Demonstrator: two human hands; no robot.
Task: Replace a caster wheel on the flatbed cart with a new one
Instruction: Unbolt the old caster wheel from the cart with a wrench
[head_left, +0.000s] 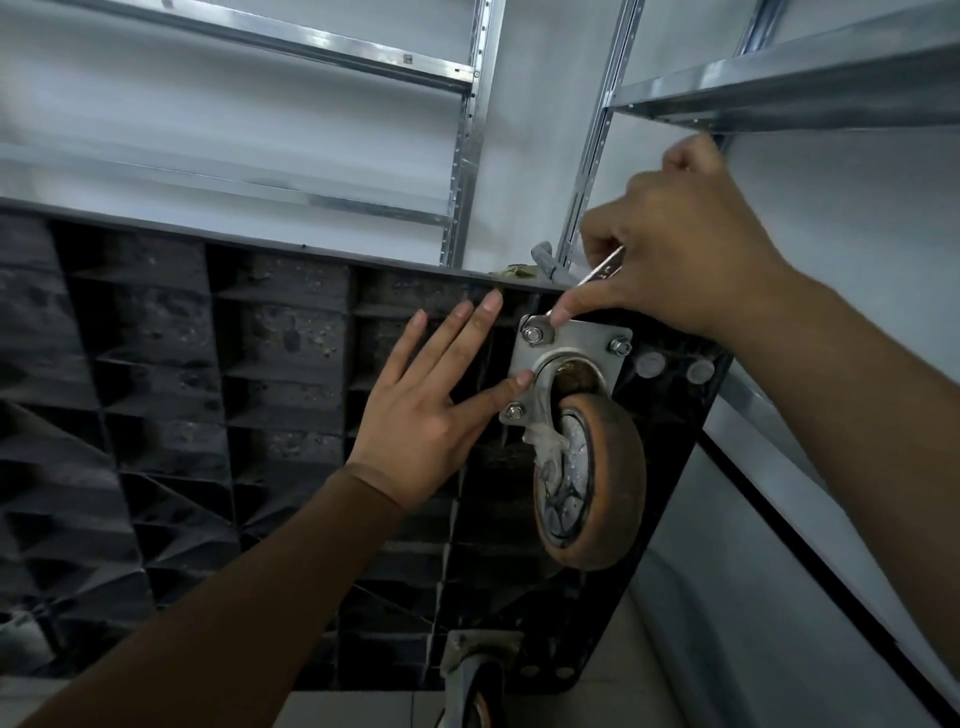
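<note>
Caster wheel (592, 480): I see it bolted to the underside of the flatbed cart (218, 395), which stands tipped on edge. Tread worn, orange-brown, rounded; hub grey and dusty. It sits in a dull metal fork below a square steel mounting plate (574, 345).

Mounting plate: flat, brushed, with hex nuts and washers at three corners that I can see; the fourth corner is hidden behind the wheel. The upper left nut (534, 332) carries the head of a wrench (597, 275).

Wrench: slim, bright steel, slanting up and right from that nut, away from the wheel.

Right hand (675, 244): above the wheel, fingers curled round the wrench shaft, thumb pressing down by the wrench head.

Left hand (441, 400): left of the wheel, flat against the cart's underside, fingers straight and spread, holding nothing; the thumb tip touches the plate's left edge.

Cart underside: black moulded plastic, a grid of deep ribbed cells, gritty and speckled. I see nothing in the cells but dirt. Two grey round caps sit just right of the plate.

Second caster (475, 680): below the wheel at the picture's bottom edge, only partly in view.

Shelving (470, 156): galvanised slotted uprights and rails above and behind the wheel, against a white wall. Its shelves near the cart's top and right edges leave a narrow gap right of the wheel, down to a pale tiled floor (670, 675).
</note>
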